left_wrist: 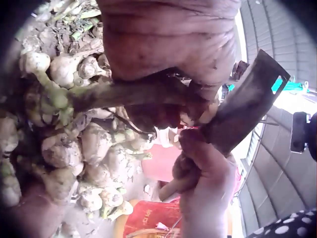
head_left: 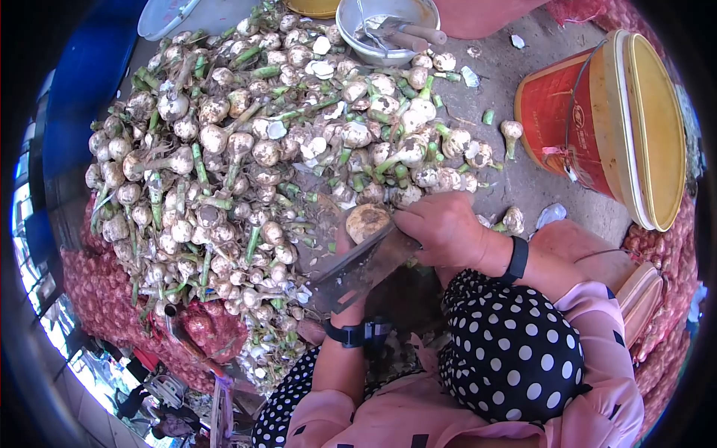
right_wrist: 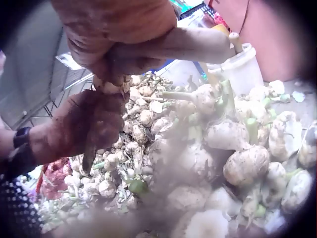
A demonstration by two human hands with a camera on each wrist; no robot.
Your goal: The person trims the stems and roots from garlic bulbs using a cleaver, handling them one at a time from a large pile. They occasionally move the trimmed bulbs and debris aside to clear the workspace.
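Note:
A wide dark blade [head_left: 358, 270] lies slanted against a garlic bulb [head_left: 367, 222] in the head view. My right hand [head_left: 448, 224] grips the knife; in the right wrist view its pale handle [right_wrist: 193, 45] sticks out beyond that hand [right_wrist: 119, 29]. Mostly behind the blade, my left hand [head_left: 345, 243] holds the bulb. The left wrist view has a thick stem [left_wrist: 129, 95] running out under the left hand [left_wrist: 168, 42], with the right hand [left_wrist: 205, 181] and blade [left_wrist: 247, 101] close beside it. The left hand's fingertips are partly hidden.
A large heap of stemmed garlic [head_left: 213, 138] spreads ahead and to the left. At the back stands a metal bowl [head_left: 388, 52] with tools inside. A red bucket [head_left: 560, 116] leans at the right. Red net sacks [head_left: 112, 291] lie at the left.

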